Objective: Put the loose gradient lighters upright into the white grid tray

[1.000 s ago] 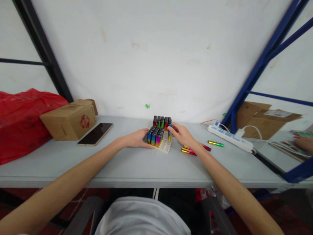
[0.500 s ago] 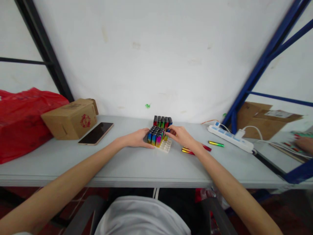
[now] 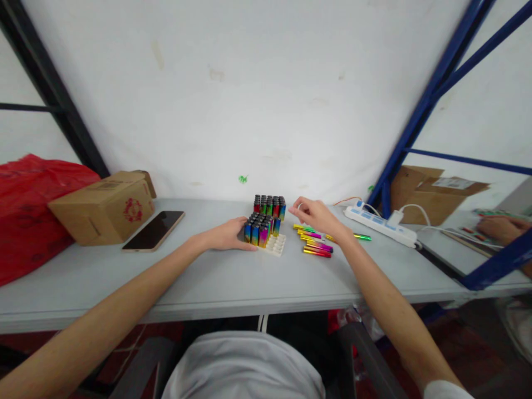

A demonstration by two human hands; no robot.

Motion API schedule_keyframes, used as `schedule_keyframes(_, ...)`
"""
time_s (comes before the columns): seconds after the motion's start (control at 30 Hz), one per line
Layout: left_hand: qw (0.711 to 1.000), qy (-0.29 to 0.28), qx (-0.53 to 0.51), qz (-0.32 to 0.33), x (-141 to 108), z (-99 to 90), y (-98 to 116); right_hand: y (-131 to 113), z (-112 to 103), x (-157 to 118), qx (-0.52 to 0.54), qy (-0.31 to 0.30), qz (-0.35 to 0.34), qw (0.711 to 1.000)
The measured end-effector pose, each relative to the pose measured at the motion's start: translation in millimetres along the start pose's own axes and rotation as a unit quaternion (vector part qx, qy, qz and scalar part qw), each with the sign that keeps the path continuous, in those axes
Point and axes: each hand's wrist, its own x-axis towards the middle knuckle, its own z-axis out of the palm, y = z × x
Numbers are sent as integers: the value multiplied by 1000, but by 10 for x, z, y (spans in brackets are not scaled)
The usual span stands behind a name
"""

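Note:
A white tray (image 3: 277, 245) with rows of round holes stands on the table; its right front holes show. Upright metallic lighters (image 3: 262, 237) with black tops fill its left and back part. My left hand (image 3: 226, 234) is wrapped round the tray's left side, thumb along the front edge, its fingertips partly hidden by the lighters. To the right, my right hand (image 3: 316, 215) hovers over loose lighters (image 3: 317, 251) lying on the table. Its fingers are bent and somewhat apart, with nothing visible between them. Behind the tray stands another block of upright lighters (image 3: 270, 206).
A phone (image 3: 153, 230), a cardboard box (image 3: 103, 210) and a red plastic bag (image 3: 37, 216) lie at the left. On the right are a white power strip (image 3: 380, 224) with cables, a blue rack post (image 3: 419, 122) and an opened carton (image 3: 432, 197). Another person's hand (image 3: 496, 228) shows beyond.
My right hand has moved away from the tray to the right, leaving a lighter standing in it. My left hand keeps its hold. The whole view has shifted slightly.

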Motion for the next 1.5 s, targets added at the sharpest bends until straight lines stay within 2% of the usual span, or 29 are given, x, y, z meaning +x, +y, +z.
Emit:
schedule_keyframes(0.07, 1000, -4, -3, 2, 2, -4, 14, 24, -259, -46, 19, 36, 14, 999)
schedule_keyframes(0.13, 1000, -7, -1, 5, 3, -7, 18, 23, -477, -155, 19, 33, 12, 999)
schedule_keyframes(0.23, 1000, -7, 0, 10, 5, -8, 8, 13, -644, -453, -27, -24, 7, 999)
schedule_keyframes(0.33, 1000, -6, 2, 15, 9, -3, -9, 89, -603, -823, -78, -66, 20, 995)
schedule_keyframes(0.43, 1000, -6, 4, 19, 14, 6, -26, 275, -440, -1114, -91, -81, 35, 992)
schedule_keyframes(0.6, 1000, -2, 15, 8, 8, 16, -47, 561, -193, -1251, -90, -73, 57, 992)
schedule_keyframes(0.73, 1000, 2, 17, 1, 2, 15, -57, 630, -156, -1203, -45, -37, 77, 995)
schedule_keyframes(0.8, 1000, 1, 19, 7, 5, 16, -60, 646, -168, -1173, 22, -6, 103, 994)
schedule_keyframes(0.87, 1000, 2, 21, 13, 10, 19, -62, 653, -175, -1124, 126, 24, 144, 981)
schedule_keyframes(1.0, 1000, 5, 18, 12, 15, 23, -62, 574, -161, -846, 344, 105, 189, 914)
schedule_keyframes(1.07, 1000, 4, 10, 6, 12, 22, -59, 466, -160, -588, 426, 148, 182, 874)
schedule_keyframes(1.13, 1000, 4, 0, 3, 8, 20, -54, 319, -171, -282, 479, 172, 162, 845)
schedule_keyframes(1.23, 1000, 2, -8, 6, 5, 14, -38, 87, -161, 145, 514, 139, 146, 834)
schedule_keyframes(1.3, 1000, -1, -6, 10, 7, 12, -25, -33, -99, 327, 534, 115, 138, 826)
schedule_keyframes(1.43, 1000, 4, 12, 7, 11, 18, -20, -121, 156, 366, 559, 91, 166, 808)
schedule_keyframes(1.5, 1000, 7, 23, 1, 11, 22, -28, -104, 290, 288, 554, 56, 169, 813)
